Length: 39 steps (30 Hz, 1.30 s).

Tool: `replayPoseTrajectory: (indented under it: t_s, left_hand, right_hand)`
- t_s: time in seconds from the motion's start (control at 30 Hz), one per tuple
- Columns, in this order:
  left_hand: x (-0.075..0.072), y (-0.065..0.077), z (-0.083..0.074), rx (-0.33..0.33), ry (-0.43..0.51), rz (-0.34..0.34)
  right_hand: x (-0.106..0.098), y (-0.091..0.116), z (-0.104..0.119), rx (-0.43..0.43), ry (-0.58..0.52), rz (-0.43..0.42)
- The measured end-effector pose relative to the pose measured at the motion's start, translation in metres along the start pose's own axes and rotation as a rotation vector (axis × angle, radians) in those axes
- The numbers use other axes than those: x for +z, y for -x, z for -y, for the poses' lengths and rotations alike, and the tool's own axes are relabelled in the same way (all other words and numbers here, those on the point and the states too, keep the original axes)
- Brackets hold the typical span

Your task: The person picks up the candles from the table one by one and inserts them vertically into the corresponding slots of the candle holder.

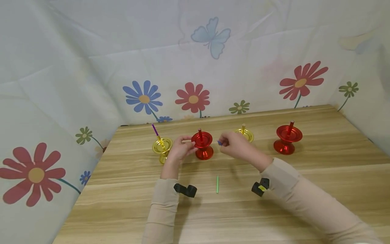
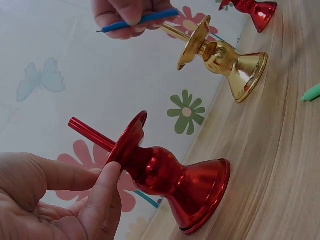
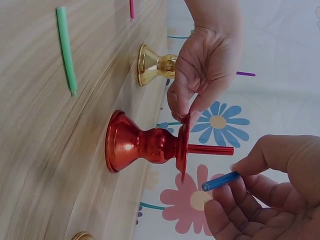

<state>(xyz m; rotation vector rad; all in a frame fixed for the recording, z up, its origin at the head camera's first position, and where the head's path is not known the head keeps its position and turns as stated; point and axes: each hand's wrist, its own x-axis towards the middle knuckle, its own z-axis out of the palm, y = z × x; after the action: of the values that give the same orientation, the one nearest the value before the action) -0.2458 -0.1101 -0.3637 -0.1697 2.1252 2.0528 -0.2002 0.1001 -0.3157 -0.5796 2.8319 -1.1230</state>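
Note:
A shiny red candle holder [image 1: 204, 153] with an upright tube stands on the table. My left hand [image 1: 181, 149] pinches the rim of its dish between thumb and fingers, as the left wrist view shows. My right hand [image 1: 236, 145] is just right of that holder, pinching a thin blue candle [image 3: 221, 181]. In the right wrist view the blue candle is tilted and close to the tip of the red tube [image 3: 212, 149], apart from it. A gold candle holder [image 1: 162, 146] left of my left hand carries a purple candle [image 1: 155, 129].
A green candle [image 1: 217, 184] lies on the table in front of the hands. Partly behind my right hand stands another gold holder [image 2: 242, 75]; a second red holder [image 1: 285, 142] is farther right. A pink candle [image 3: 132, 9] shows in the right wrist view. Floral cloth [image 1: 170, 64] hangs behind the table.

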Motion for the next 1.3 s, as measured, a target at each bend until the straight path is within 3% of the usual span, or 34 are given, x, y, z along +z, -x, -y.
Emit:
replayPoseTrajectory:
  t_s: [0.33,0.77,1.3]
  left_hand:
    - [0.000,0.002,0.001,-0.002,-0.005,-0.001]
    - [-0.001,0.001,0.001,-0.009,0.005,-0.001]
    - [-0.001,0.001,0.001,-0.003,0.006,0.007]
  right_hand:
    - [0.005,-0.012,0.004,-0.012,-0.070,-0.097]
    - [0.010,-0.027,0.008,0.035,-0.180,-0.133]
    - [0.016,-0.051,0.012,-0.069,-0.213,-0.248]
